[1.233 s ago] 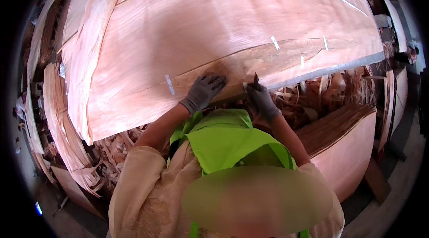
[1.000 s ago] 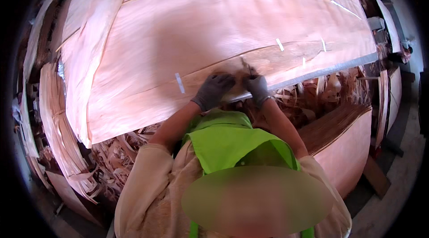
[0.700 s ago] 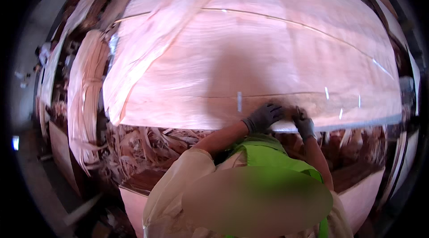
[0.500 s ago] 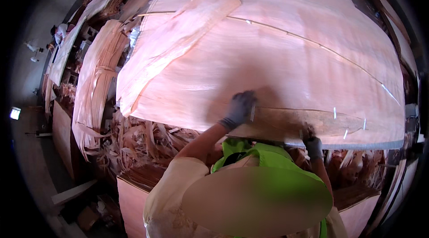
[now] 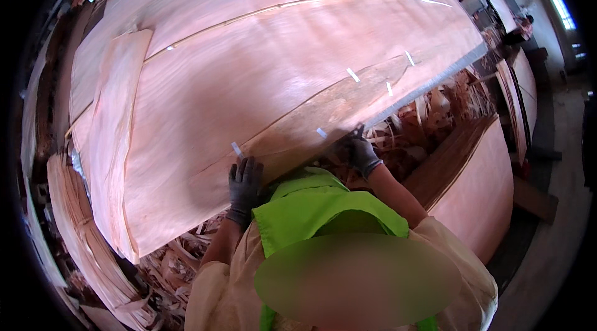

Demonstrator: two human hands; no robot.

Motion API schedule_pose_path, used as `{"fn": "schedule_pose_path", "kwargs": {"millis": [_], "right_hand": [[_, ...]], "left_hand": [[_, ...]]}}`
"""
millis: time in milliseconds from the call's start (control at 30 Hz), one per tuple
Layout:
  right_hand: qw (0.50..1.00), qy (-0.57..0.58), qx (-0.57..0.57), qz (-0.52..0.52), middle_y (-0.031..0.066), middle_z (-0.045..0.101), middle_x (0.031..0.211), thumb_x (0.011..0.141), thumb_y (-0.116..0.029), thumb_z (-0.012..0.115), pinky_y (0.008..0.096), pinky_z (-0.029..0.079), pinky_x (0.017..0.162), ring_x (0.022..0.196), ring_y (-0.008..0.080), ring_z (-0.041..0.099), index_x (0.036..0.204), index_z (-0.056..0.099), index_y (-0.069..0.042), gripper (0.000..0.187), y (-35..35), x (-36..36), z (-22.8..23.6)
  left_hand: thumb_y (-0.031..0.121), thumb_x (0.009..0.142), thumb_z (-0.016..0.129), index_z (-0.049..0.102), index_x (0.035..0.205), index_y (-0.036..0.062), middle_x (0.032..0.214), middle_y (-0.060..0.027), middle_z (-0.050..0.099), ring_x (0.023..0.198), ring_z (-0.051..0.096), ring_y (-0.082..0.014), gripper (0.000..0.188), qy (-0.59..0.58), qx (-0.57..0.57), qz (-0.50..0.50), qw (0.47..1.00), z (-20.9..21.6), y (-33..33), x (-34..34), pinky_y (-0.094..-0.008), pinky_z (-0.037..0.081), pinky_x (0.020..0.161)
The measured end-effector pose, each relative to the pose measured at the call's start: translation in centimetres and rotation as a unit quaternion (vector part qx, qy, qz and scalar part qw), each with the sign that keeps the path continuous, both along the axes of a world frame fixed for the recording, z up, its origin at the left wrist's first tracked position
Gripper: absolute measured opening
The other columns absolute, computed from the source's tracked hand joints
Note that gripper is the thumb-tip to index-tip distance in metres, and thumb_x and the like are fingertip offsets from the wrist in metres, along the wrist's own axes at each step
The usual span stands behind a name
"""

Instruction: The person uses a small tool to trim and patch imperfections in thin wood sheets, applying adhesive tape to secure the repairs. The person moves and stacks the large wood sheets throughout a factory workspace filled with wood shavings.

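Large veneer sheet [image 5: 273, 82] lies flat across the counter, overhanging its near edge. Left hand [image 5: 244, 183], grey-gloved, rests flat with fingers spread on the sheet's near edge. Right hand [image 5: 360, 152], also gloved, grips the same edge further right, fingers closed over it. White tape strips [image 5: 352, 74] bridge a curved seam.

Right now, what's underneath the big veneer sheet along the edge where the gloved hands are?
Below the near edge of the veneer sheet, loose curled wood strips and scraps show, between the left hand and right hand and beyond. Whatever supports the sheet further in is covered.
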State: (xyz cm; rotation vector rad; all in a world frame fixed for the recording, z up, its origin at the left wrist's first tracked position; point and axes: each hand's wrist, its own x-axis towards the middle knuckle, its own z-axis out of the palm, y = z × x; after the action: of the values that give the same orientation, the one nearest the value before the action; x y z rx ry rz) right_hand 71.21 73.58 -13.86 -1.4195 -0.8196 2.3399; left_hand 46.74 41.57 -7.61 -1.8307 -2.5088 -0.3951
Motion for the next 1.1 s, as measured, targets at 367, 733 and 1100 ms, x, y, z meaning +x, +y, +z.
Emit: {"fn": "schedule_pose_path", "kwargs": {"millis": [367, 733, 1100], "right_hand": [[0.974, -0.011, 0.212, -0.073, 0.0009, 0.058, 0.078, 0.086, -0.012, 0.054, 0.0251, 0.046, 0.051, 0.061, 0.0128, 0.055, 0.111, 0.055, -0.01, 0.024, -0.6, 0.3, 5.3], [0.963, -0.004, 0.141, -0.23, 0.0032, 0.063, 0.079, 0.085, -0.055, 0.05, 0.0247, 0.025, 0.038, 0.039, 0.0095, 0.029, 0.096, 0.059, -0.012, 0.045, 25.8, 6.4, 6.9], [0.764, -0.185, 0.584, 0.202, 0.0134, 0.064, 0.084, 0.08, -0.022, 0.065, 0.0392, 0.049, 0.065, 0.074, 0.0312, 0.063, 0.123, 0.044, -0.007, 0.05, 12.9, -0.2, 8.2]], "left_hand": [[0.017, 0.071, 0.058, 0.06, 0.108, 0.0089, 0.12, -0.0118, 0.057, 0.118, 0.049, -0.0289, 0.038, 0.129, 0.007, 0.062, 0.99, 2.2, -2.4, -1.7, -0.0543, 0.024, 0.106], [0.005, 0.071, 0.055, 0.061, 0.109, 0.0072, 0.109, -0.0106, 0.062, 0.108, 0.055, -0.0246, 0.038, 0.152, -0.006, 0.199, 0.968, 12.0, 1.1, -3.5, -0.048, 0.029, 0.104], [0.003, 0.076, 0.053, 0.061, 0.109, 0.0139, 0.105, -0.0096, 0.064, 0.099, 0.059, -0.0257, 0.036, 0.139, -0.026, 0.276, 0.951, 13.5, 2.8, -6.9, -0.0476, 0.035, 0.098]]}}
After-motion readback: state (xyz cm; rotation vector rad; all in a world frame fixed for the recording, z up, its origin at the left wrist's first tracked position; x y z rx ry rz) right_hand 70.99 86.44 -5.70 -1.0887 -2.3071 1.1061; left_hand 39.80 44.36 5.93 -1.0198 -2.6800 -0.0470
